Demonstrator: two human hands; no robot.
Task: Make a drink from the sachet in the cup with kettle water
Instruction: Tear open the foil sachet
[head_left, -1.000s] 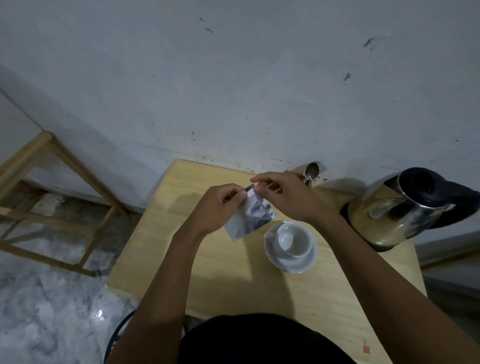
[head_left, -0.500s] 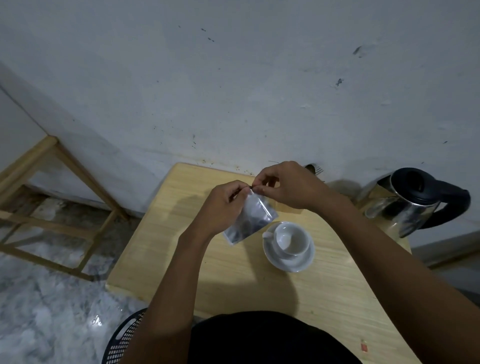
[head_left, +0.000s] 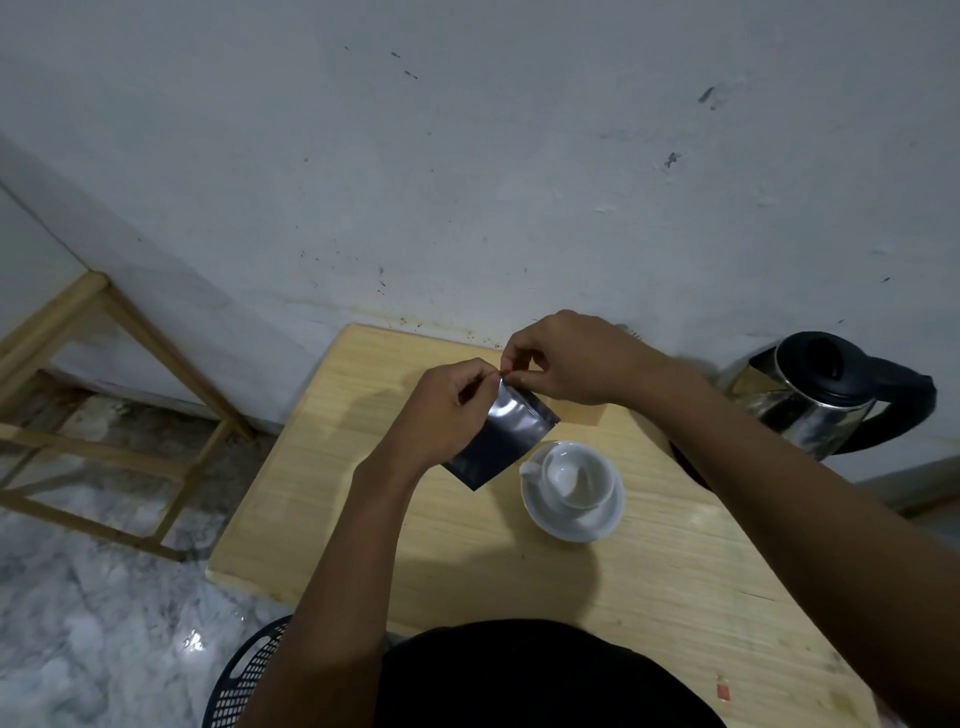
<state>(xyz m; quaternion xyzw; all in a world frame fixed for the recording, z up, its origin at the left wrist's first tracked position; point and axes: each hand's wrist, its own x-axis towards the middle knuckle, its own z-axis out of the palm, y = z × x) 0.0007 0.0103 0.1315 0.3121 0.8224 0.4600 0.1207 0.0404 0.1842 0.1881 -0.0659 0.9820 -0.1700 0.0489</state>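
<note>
A silvery foil sachet (head_left: 501, 436) hangs above the wooden table (head_left: 467, 545), just left of the cup. My left hand (head_left: 447, 410) pinches its top left corner and my right hand (head_left: 566, 361) pinches the top edge right beside it. A white cup (head_left: 574, 475) stands empty on a white saucer (head_left: 571, 522) below the sachet's right side. The steel kettle (head_left: 810, 400) with a black lid and handle stands at the table's far right by the wall.
A grey wall rises right behind the table. A wooden frame (head_left: 104, 374) stands on the marble floor to the left. A black perforated basket (head_left: 249, 675) sits low beside my body. My right hand hides the spoon at the back.
Both hands and the sachet have stayed together above the table, shifting slightly toward the wall. My right hand now covers the spoon that showed a second ago. The head view has tilted.
</note>
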